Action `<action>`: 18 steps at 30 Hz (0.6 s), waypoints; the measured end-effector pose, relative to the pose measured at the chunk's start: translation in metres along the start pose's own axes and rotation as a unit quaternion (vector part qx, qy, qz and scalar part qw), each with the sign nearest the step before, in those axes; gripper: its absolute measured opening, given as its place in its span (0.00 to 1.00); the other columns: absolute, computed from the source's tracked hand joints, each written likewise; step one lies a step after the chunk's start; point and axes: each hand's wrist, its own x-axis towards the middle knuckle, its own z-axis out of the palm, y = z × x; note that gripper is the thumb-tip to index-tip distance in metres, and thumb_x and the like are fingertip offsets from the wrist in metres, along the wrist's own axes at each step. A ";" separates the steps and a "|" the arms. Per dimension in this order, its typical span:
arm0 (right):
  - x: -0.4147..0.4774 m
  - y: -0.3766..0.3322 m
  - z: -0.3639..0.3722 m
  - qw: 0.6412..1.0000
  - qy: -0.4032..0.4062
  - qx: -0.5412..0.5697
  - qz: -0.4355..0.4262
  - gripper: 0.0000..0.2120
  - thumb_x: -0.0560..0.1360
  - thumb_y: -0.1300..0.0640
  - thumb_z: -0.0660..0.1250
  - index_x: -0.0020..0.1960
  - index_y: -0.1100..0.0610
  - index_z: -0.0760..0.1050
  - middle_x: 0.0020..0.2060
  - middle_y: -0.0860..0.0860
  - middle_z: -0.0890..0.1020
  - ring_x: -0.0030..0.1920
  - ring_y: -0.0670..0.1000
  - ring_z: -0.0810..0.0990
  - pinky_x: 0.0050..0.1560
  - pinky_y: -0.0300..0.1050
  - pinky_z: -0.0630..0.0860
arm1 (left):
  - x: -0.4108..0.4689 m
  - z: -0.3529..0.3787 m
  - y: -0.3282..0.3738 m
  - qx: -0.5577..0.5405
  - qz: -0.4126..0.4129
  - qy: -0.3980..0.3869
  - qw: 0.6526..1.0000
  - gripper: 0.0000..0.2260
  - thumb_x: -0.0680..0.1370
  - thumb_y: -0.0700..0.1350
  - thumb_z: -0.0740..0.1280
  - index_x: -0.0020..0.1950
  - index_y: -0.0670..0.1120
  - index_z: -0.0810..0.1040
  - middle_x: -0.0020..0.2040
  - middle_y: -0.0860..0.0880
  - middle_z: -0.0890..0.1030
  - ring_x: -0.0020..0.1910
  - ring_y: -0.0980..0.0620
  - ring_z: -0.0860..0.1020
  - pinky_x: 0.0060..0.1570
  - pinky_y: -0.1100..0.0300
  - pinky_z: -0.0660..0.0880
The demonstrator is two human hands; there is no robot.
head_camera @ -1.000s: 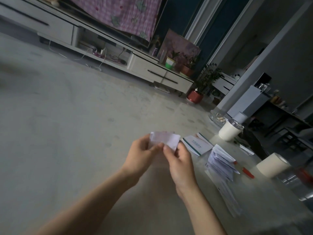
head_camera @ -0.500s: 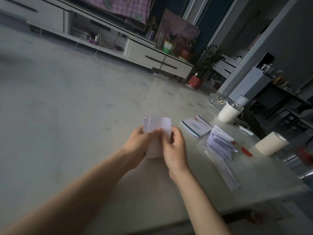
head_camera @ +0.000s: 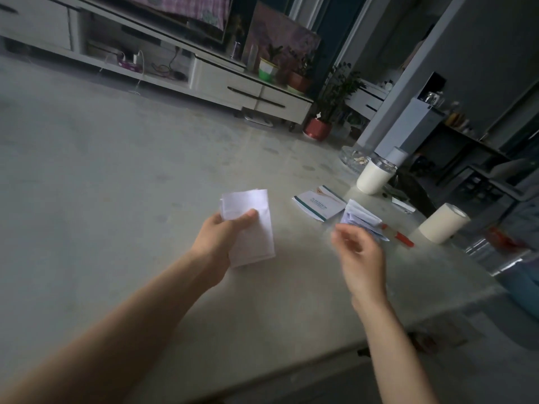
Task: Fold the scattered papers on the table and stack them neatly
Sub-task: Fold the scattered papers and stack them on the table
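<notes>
My left hand (head_camera: 224,237) grips a folded white paper (head_camera: 252,231) above the pale table (head_camera: 116,199), thumb across its upper part. My right hand (head_camera: 360,258) hovers to the right of it, fingers loosely curled, holding nothing; it is motion-blurred. Just beyond the right hand sits a pile of folded papers (head_camera: 361,215), partly hidden by my fingers. A white booklet with teal edging (head_camera: 318,204) lies flat behind the pile.
A red pen (head_camera: 401,236) lies right of the pile. Two cream cylinders, a lidded cup (head_camera: 374,177) and a roll (head_camera: 443,227), stand at the table's right side. The table's near edge runs diagonally at lower right. A TV cabinet and potted plants stand beyond.
My right hand has let go of the paper and moved right toward the pile. The left hand alone now holds the folded paper, which hangs lower and more open-faced.
</notes>
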 end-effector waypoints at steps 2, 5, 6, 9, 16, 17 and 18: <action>0.018 0.024 -0.046 0.979 0.085 -0.187 -0.007 0.07 0.72 0.67 0.68 0.47 0.57 0.79 0.44 0.56 0.82 0.49 0.59 0.80 0.51 0.48 0.75 | -0.002 0.002 -0.001 -0.001 -0.015 -0.014 1.000 0.02 0.76 0.40 0.67 0.48 0.44 0.77 0.40 0.47 0.80 0.35 0.52 0.78 0.36 0.59 0.78; 0.030 0.048 -0.081 0.950 -0.037 -0.282 0.129 0.15 0.68 0.59 0.74 0.54 0.57 0.76 0.53 0.58 0.79 0.55 0.59 0.78 0.56 0.54 0.75 | -0.010 0.010 -0.007 0.014 -0.035 -0.054 0.998 0.02 0.75 0.40 0.67 0.47 0.44 0.78 0.40 0.46 0.80 0.34 0.52 0.79 0.32 0.61 0.78; 0.030 0.052 -0.084 0.942 -0.094 -0.267 0.180 0.17 0.67 0.57 0.75 0.53 0.57 0.76 0.52 0.56 0.80 0.53 0.57 0.79 0.55 0.53 0.76 | -0.013 0.013 -0.010 0.019 -0.041 -0.069 0.997 0.02 0.75 0.40 0.67 0.47 0.43 0.78 0.40 0.46 0.81 0.34 0.52 0.79 0.32 0.62 0.78; 0.028 0.054 -0.085 0.941 -0.152 -0.211 0.215 0.13 0.67 0.62 0.75 0.50 0.62 0.77 0.46 0.57 0.82 0.41 0.52 0.80 0.40 0.41 0.79 | -0.020 0.017 -0.017 0.032 -0.049 -0.111 0.992 0.04 0.75 0.41 0.66 0.48 0.43 0.79 0.38 0.48 0.82 0.34 0.53 0.80 0.35 0.61 0.78; -0.007 -0.016 -0.047 0.982 -0.137 0.037 0.123 0.07 0.76 0.65 0.62 0.51 0.62 0.77 0.42 0.53 0.83 0.40 0.48 0.80 0.35 0.39 0.73 | -0.018 0.014 -0.019 0.024 -0.068 -0.137 0.988 0.12 0.75 0.41 0.66 0.57 0.40 0.77 0.45 0.44 0.82 0.39 0.50 0.81 0.41 0.56 0.79; -0.016 -0.034 -0.035 0.975 -0.144 0.122 0.119 0.06 0.75 0.65 0.63 0.50 0.61 0.77 0.40 0.52 0.83 0.38 0.46 0.80 0.32 0.37 0.73 | -0.018 0.015 -0.020 0.019 -0.065 -0.138 0.988 0.14 0.74 0.42 0.68 0.58 0.39 0.77 0.48 0.42 0.83 0.41 0.48 0.81 0.42 0.56 0.79; -0.025 -0.048 -0.022 0.967 -0.143 0.175 0.116 0.04 0.75 0.65 0.64 0.48 0.60 0.77 0.38 0.51 0.83 0.35 0.45 0.79 0.30 0.36 0.72 | -0.019 0.016 -0.021 0.017 -0.058 -0.139 0.989 0.15 0.72 0.42 0.70 0.57 0.39 0.78 0.50 0.40 0.83 0.42 0.47 0.81 0.42 0.55 0.80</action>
